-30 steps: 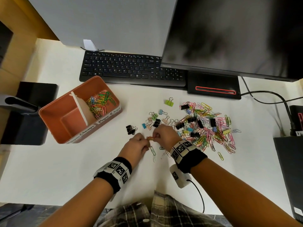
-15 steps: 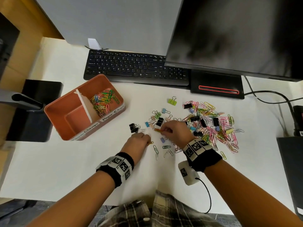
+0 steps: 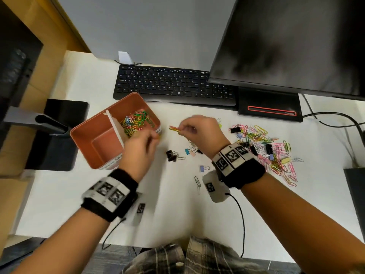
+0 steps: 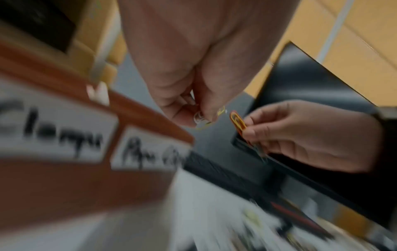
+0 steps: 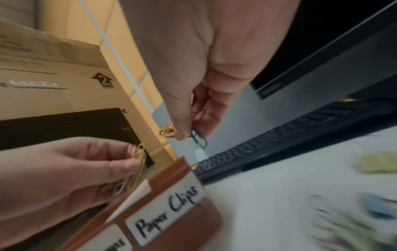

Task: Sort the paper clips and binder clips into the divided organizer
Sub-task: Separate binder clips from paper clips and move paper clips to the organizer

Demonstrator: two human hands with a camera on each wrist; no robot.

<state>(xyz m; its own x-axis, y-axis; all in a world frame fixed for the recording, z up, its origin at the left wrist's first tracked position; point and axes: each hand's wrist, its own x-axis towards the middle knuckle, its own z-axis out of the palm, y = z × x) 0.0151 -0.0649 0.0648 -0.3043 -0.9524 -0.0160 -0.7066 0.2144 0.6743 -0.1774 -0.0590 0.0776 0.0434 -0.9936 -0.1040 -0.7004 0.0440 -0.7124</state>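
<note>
The orange divided organizer (image 3: 87,143) stands left of centre, with coloured paper clips (image 3: 136,121) in its far compartment, labelled "Paper Clips" (image 5: 167,208). The near compartment, labelled "Clamps" (image 4: 53,129), looks empty. My left hand (image 3: 156,136) hovers at the organizer's right front corner and pinches a yellow and a silver paper clip (image 5: 139,163). My right hand (image 3: 182,130) is just right of it, raised above the table, pinching a small bunch of red, yellow and green paper clips (image 3: 174,128). A mixed pile of paper clips and binder clips (image 3: 266,147) lies to the right.
A black keyboard (image 3: 173,84) and a monitor on its stand (image 3: 268,107) are behind. Loose binder clips, black (image 3: 170,155) and blue (image 3: 203,168), and single paper clips (image 3: 197,181) lie between the hands. Cables run at the right edge. A black pad (image 3: 59,135) lies left of the organizer.
Both hands have lifted off the table and moved left and away towards the organizer, each carrying paper clips picked from the scattered ones. The view is closer.
</note>
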